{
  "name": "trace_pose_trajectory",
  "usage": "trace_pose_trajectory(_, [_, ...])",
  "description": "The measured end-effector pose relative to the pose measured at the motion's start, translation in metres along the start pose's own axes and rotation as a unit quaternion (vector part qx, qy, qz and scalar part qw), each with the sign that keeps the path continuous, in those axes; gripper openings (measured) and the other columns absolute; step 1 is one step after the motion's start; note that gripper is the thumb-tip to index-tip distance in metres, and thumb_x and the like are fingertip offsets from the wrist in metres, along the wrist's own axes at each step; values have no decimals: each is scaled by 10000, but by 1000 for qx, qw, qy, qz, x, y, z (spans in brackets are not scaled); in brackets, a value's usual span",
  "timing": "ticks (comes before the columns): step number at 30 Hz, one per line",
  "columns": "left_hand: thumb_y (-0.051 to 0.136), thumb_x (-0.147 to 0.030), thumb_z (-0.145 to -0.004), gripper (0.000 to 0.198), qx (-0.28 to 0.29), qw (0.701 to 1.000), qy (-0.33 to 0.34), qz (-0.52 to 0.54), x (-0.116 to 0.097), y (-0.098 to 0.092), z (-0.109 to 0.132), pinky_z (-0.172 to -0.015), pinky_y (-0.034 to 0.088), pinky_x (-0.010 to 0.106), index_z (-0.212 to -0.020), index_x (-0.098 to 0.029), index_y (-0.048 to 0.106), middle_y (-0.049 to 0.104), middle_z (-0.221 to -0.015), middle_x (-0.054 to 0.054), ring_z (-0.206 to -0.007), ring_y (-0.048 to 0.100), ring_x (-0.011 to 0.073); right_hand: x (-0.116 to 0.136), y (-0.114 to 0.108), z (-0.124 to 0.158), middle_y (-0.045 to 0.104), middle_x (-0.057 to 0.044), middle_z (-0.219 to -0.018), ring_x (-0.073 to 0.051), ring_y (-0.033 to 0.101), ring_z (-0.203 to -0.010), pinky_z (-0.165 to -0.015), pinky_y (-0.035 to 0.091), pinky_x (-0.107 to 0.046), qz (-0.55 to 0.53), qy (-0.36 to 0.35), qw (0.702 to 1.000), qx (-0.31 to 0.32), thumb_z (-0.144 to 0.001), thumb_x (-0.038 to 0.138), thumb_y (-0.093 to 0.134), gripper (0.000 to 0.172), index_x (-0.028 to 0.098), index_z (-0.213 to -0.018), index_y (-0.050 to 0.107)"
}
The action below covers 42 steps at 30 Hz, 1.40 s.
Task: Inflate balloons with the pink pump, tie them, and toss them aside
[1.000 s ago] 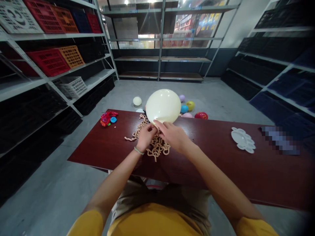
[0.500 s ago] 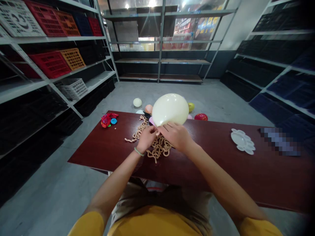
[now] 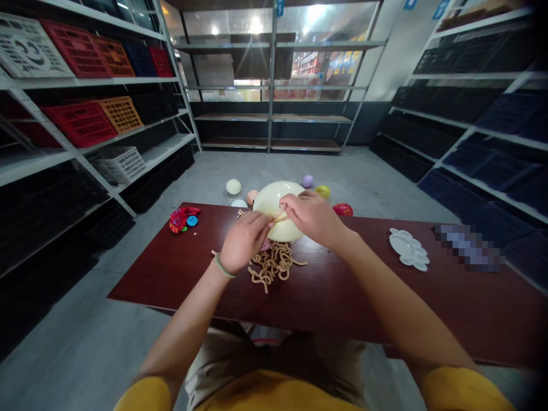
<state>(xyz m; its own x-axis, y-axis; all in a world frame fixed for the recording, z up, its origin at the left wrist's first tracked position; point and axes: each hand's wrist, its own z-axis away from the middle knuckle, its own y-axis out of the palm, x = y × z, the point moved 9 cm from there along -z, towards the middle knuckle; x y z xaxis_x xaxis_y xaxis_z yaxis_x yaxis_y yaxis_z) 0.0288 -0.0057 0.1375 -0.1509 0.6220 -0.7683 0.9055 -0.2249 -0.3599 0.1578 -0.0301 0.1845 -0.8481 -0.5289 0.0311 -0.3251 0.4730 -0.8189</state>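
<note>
A large pale cream inflated balloon (image 3: 268, 197) is in front of me over the table's far edge. My left hand (image 3: 242, 242) pinches one side of its neck, and my right hand (image 3: 319, 220) grips the neck from the other side, so the pale rubber is stretched between my fingers. The balloon's mouth is partly hidden by my fingertips. Under my hands a pile of curly tan strands (image 3: 272, 265) lies on the dark red-brown table (image 3: 171, 262). A bit of pink shows beside the pile, mostly covered by my left hand.
Red uninflated balloons (image 3: 177, 220) and a blue piece (image 3: 192, 221) lie at the table's left. A white flower-shaped palette (image 3: 409, 248) and a blurred-out flat item (image 3: 468, 247) are on the right. Several small balloons (image 3: 233, 186) rest on the floor beyond. Shelves with crates (image 3: 79, 123) flank the room.
My hands have moved slightly apart, stretching the balloon's neck between them. The balloon has come lower and partly behind my right hand. The view has tilted up a little.
</note>
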Motion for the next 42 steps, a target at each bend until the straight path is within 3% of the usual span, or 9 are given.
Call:
trace_pose_trajectory(4, [714,-255,-793,32,-41,998,44,-8,-28,-21,-14,-960,404,368,-803,-225,722,630,-902,82,-957,544,252,-5,-22,-17,696,-19,-766,-192,583,-721,-739,416,-326,-36,45,998,-32,-971,206,408,222,229,-970,629])
trace_pose_trajectory(7, [714,-237,-785,33,-83,995,50,1,-34,-31,-19,-915,432,353,-756,-222,705,633,-965,79,-952,545,237,-12,-16,-26,715,-7,-828,-174,617,-722,-670,414,-294,-115,87,989,-24,-968,247,436,201,240,-1010,632])
trace_pose_trajectory(15, [698,-194,-795,161,-181,982,-15,51,3,-41,-19,-754,407,259,-642,-195,651,636,-788,42,-794,538,169,-24,21,-31,728,-23,-1016,-179,662,-960,-846,469,-308,-307,138,937,-96,-970,307,444,226,229,-969,656])
trace_pose_trajectory(21, [672,-317,-852,144,-206,976,-54,32,15,-47,-11,-584,347,245,-788,-210,744,551,-538,-21,-536,457,121,-24,19,-32,732,-25,-1025,-186,669,-960,-860,484,-326,-318,142,930,-116,-981,348,445,247,238,-980,667])
trace_pose_trajectory(25, [674,-323,-854,149,-205,975,-69,49,18,-46,-11,-547,343,246,-808,-218,769,550,-503,-27,-487,455,104,-26,20,-32,735,-24,-1020,-189,670,-943,-852,481,-328,-298,143,938,-103,-983,344,456,239,239,-956,669])
trace_pose_trajectory(28, [711,-333,-821,140,-192,973,-90,88,21,-44,-14,-526,337,241,-824,-212,781,547,-518,-26,-492,436,95,-27,20,-32,735,-21,-1004,-184,670,-936,-844,480,-321,-300,142,938,-97,-986,328,447,238,236,-952,664])
trace_pose_trajectory(34, [744,-345,-771,240,-98,952,-172,232,26,-30,-19,-507,326,212,-956,-197,783,631,-690,4,-535,422,71,-22,15,-32,733,-11,-1016,-189,678,-922,-833,486,-322,-308,129,938,-93,-984,339,440,242,254,-1011,664])
trace_pose_trajectory(38, [713,-286,-782,276,-49,937,-206,279,24,-26,-20,-468,266,205,-1035,-188,767,541,-588,-21,-503,372,66,-11,5,-31,730,-6,-1066,-186,681,-909,-815,490,-322,-281,108,950,-81,-985,326,428,262,281,-1076,670])
trace_pose_trajectory(42, [709,-217,-776,207,27,928,-223,296,20,-20,-21,-470,261,207,-971,-183,773,488,-580,-28,-516,369,62,0,-4,-33,733,-23,-1078,-171,666,-943,-822,481,-298,-272,79,958,-54,-990,311,420,293,256,-1106,682])
